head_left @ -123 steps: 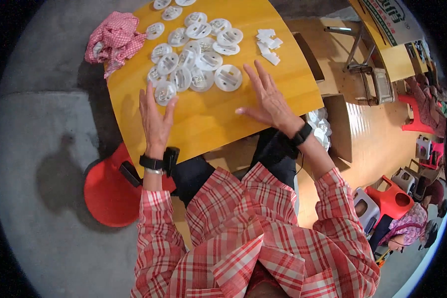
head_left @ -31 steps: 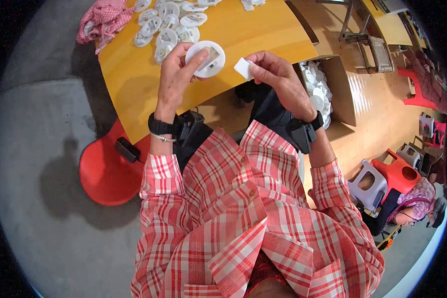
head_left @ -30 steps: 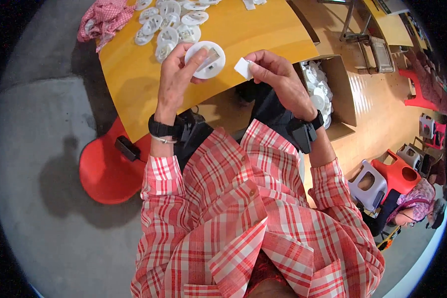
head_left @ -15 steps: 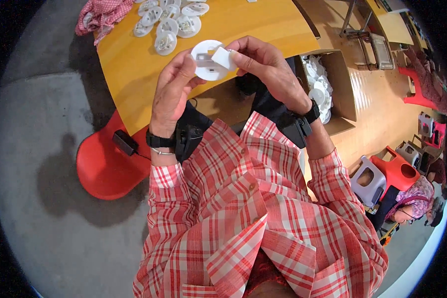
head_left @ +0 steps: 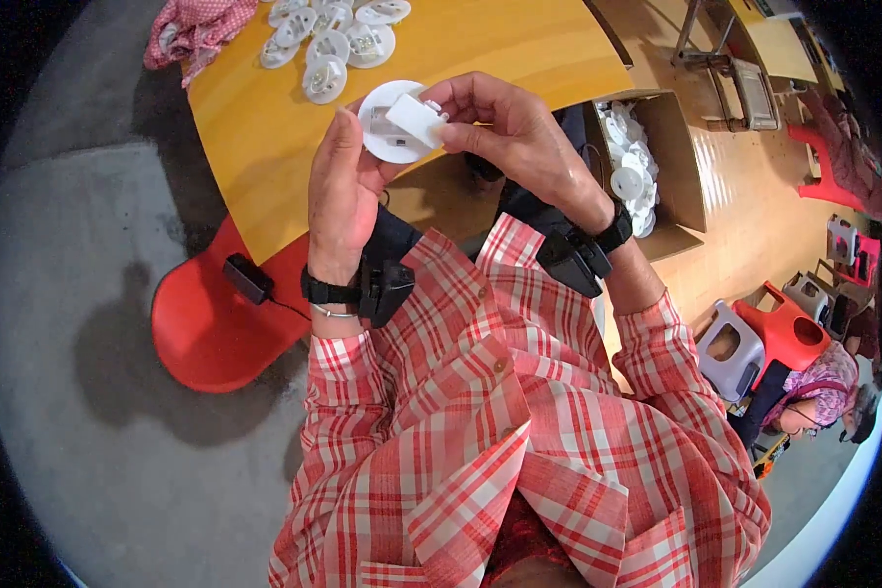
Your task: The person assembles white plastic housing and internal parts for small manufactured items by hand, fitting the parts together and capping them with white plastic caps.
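Note:
My left hand (head_left: pixel 345 191) holds a round white plastic disc (head_left: pixel 398 151) by its left side and from beneath, thumb raised along the rim. A recessed slot shows in the disc's face. Between the thumb and fingers of my right hand (head_left: pixel 519 142) is a small white rectangular plastic piece (head_left: pixel 416 120) with a little tab at its right end. It is tilted over the disc and covers the upper right part of it; I cannot tell whether the two touch. Just beyond my hands, several similar white discs (head_left: pixel 324 78) lie in a cluster on the yellow table (head_left: pixel 255 162).
A cardboard box (head_left: pixel 678 181) of white plastic parts (head_left: pixel 629 182) stands right of the table. At left is a red stool (head_left: pixel 201 338) with a black adapter (head_left: pixel 248 278) on it. Pink cloth (head_left: pixel 204 34) hangs at the table's far-left corner. Another person (head_left: pixel 813 397) is at far right.
Both hands have shifted slightly left with the disc and the piece. The rectangular piece has turned and now lies further over the disc. My left thumb has lifted from the disc's face.

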{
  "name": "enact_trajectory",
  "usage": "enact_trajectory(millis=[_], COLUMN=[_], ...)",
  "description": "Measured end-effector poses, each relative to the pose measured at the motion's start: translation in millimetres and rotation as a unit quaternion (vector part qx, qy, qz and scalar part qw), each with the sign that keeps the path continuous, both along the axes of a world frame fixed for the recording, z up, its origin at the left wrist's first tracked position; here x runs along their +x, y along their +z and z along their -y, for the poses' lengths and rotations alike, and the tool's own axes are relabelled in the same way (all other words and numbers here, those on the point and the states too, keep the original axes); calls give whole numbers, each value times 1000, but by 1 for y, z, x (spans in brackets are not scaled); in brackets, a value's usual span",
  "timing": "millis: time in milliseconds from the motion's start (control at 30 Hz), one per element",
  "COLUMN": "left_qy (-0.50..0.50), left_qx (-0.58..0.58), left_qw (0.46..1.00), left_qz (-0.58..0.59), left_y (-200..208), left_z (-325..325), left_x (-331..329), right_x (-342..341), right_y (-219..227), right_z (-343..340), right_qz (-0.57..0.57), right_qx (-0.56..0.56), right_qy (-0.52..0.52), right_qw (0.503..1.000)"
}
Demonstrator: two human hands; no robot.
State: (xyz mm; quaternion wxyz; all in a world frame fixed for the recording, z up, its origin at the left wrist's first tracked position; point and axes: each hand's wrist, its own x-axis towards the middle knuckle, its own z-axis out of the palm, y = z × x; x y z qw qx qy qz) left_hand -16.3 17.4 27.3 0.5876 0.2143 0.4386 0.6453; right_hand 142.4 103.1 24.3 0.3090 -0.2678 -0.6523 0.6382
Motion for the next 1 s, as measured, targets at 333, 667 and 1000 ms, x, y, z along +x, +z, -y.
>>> enact_trajectory(millis=[333, 667, 1000], left_qy=[16, 5, 16], left_qx=[20, 48, 50], left_qw=[1000, 996, 981], left_qz=[-11, 80, 189], left_y=[-3, -5, -19], left_z=[13, 15, 23], left_x=[-4, 6, 20], right_x=[3, -13, -12], right_y=[8, 28, 8], right_z=[6, 24, 29], right_qz=[26, 82, 92], right_qx=[-7, 270, 258], right_qy=[-9, -94, -132], right_qw=[1000, 955, 953])
